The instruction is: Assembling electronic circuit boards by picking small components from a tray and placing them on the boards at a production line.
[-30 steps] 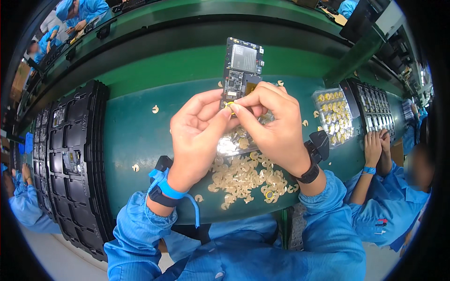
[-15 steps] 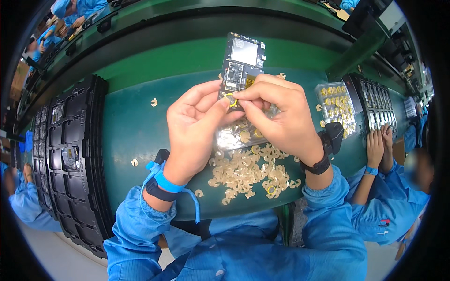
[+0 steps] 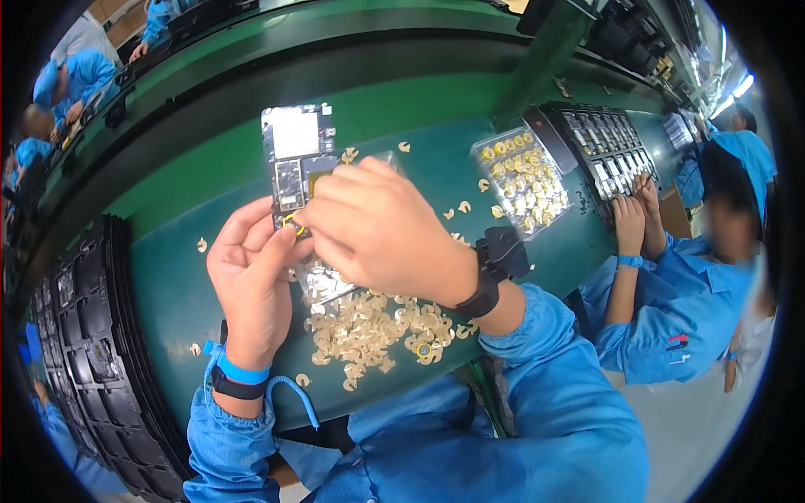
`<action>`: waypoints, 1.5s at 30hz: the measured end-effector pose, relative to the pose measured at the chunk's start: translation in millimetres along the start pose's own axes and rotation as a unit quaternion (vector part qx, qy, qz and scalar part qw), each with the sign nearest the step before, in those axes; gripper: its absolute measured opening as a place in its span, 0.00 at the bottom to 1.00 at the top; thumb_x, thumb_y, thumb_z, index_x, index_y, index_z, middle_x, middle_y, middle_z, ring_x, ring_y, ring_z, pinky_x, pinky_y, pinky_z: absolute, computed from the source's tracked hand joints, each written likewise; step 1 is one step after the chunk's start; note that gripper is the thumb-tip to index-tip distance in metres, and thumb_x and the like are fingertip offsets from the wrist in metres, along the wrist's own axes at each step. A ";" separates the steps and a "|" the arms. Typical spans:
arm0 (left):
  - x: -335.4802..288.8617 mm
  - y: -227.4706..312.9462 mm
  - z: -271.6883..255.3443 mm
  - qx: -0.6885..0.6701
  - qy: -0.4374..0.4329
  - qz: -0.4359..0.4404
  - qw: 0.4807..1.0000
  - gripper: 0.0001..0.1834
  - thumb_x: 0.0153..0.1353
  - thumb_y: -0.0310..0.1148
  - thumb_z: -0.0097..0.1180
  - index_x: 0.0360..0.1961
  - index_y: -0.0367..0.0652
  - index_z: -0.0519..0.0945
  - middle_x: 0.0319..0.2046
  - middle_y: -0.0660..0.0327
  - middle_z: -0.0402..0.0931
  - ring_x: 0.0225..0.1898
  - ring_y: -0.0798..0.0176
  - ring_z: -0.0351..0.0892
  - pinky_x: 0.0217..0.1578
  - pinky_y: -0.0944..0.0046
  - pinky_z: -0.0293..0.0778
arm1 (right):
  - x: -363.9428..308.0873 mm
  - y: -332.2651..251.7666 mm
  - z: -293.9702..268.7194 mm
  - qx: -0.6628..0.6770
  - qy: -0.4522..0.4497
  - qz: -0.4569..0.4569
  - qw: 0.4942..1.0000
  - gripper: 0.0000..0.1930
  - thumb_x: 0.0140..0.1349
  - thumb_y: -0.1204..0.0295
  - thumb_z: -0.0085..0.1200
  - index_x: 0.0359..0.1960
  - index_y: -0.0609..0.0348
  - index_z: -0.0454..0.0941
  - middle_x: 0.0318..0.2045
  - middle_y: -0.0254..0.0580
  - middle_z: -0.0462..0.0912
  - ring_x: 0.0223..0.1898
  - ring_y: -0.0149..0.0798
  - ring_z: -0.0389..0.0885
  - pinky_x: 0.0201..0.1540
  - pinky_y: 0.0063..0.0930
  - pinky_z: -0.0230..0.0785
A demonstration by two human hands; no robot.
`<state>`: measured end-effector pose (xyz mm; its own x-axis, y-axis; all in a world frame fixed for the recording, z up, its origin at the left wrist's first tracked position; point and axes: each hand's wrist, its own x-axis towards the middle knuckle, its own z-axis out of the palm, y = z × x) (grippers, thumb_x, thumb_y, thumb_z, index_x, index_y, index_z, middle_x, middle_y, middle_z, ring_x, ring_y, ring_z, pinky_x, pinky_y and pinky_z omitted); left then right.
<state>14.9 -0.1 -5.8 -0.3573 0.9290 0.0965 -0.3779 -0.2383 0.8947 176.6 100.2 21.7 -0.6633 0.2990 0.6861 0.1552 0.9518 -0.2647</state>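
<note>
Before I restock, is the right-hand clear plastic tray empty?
Not empty: the clear plastic tray holds rows of yellow-edged round pieces.

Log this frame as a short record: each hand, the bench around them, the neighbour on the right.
Left hand: holds circuit board near its lower end
Right hand: fingertips at yellow-rimmed part on the board; exact grip hidden
Bench middle: heap of pale notched pieces
Bench right: clear tray with yellow-rimmed rounds
Far left: stacked black trays
Co-worker: hands at another black tray
</note>
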 end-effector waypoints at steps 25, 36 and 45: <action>0.9 7.8 -6.3 -0.043 -0.011 0.040 0.998 0.19 0.71 0.18 0.58 0.61 0.31 0.73 0.55 0.47 0.84 0.55 0.55 0.87 0.56 0.53 0.88 | -4.3 4.4 23.2 0.391 0.062 0.288 0.872 0.11 0.71 0.70 0.65 0.36 0.66 0.79 0.24 0.36 0.80 0.27 0.24 0.75 0.28 0.27 0.67; 2.7 14.7 -5.0 -0.046 -0.059 0.045 0.996 0.22 0.70 0.19 0.58 0.64 0.30 0.72 0.58 0.45 0.82 0.58 0.53 0.85 0.60 0.49 0.84 | -0.4 -3.2 10.5 0.450 0.049 0.320 0.832 0.05 0.74 0.76 0.61 0.44 0.66 0.82 0.38 0.35 0.88 0.37 0.21 0.83 0.38 0.18 0.75; 2.4 16.9 -5.6 -0.077 -0.048 0.033 0.995 0.20 0.71 0.21 0.56 0.63 0.29 0.72 0.57 0.44 0.82 0.58 0.51 0.85 0.60 0.48 0.85 | 0.3 -7.7 8.7 0.416 0.042 0.327 0.848 0.05 0.74 0.76 0.61 0.44 0.67 0.83 0.36 0.34 0.88 0.36 0.20 0.82 0.37 0.17 0.74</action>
<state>2.9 -3.4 7.1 -0.3054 0.9309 0.2006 -0.4855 -0.3334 0.8082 168.9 92.4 18.1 -0.5740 0.7811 0.2457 -0.1239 0.2137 -0.9690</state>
